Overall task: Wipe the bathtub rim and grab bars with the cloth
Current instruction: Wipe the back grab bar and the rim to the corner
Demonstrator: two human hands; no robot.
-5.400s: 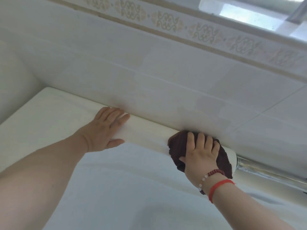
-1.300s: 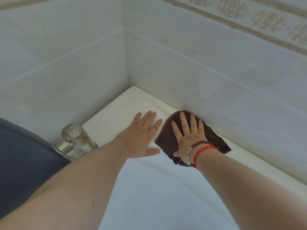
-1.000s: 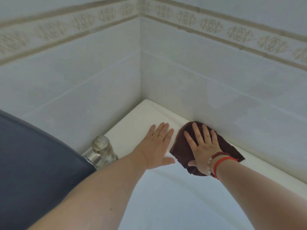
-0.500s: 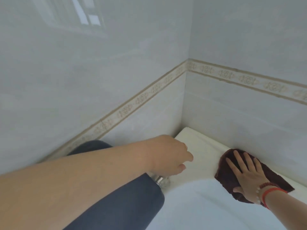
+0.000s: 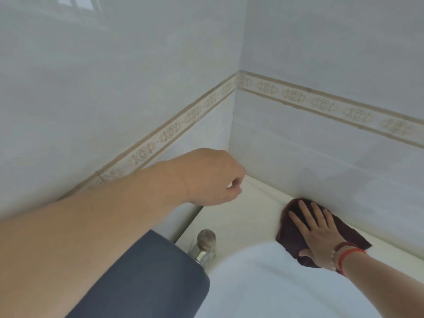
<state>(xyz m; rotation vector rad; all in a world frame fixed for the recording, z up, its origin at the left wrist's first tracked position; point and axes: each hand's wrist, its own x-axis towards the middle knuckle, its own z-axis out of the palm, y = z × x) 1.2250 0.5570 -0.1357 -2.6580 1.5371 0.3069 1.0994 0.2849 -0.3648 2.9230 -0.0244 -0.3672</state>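
White tiled corner; right hand flat on cloth, left hand loosely curled, empty.

Single head-worn wide-angle view, close range, looks forward and down into the tiled wall corner above the cream bathtub rim; both forearms reach in from the bottom edge.

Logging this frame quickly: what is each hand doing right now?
Left hand: lifted off the rim, fingers loosely curled, holding nothing.
Right hand: fingers straight, pressing the cloth flat on the rim.
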